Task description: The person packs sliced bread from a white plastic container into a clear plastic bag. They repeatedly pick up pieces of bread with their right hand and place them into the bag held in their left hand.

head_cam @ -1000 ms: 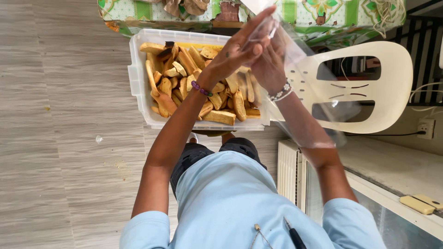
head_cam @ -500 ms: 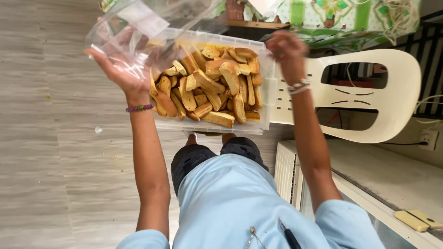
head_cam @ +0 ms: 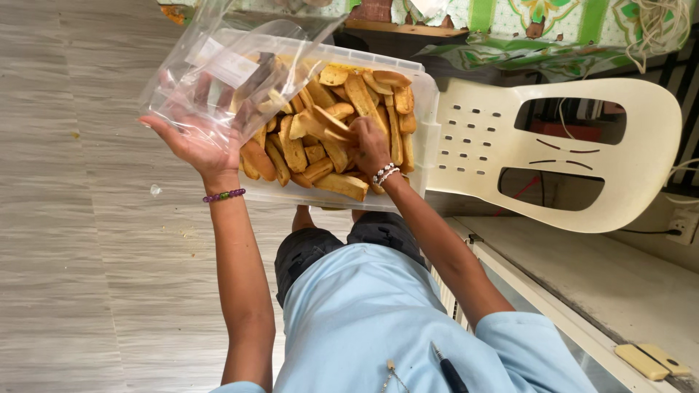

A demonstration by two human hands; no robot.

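Two hands: left hand (head_cam: pixel 191 135) grips clear bag (head_cam: pixel 226 69); right hand (head_cam: pixel 370 145) clasps biscuits (head_cam: pixel 342 124) beside it.

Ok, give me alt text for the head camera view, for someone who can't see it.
A person's right hand reaches into a clear plastic bin of golden toasted bread slices, while the left hand holds up an open clear plastic bag. A cream plastic chair stands beside the bin.

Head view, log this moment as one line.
left hand: holds open clear plastic bag | right hand: in toasted bread slices | white tub full
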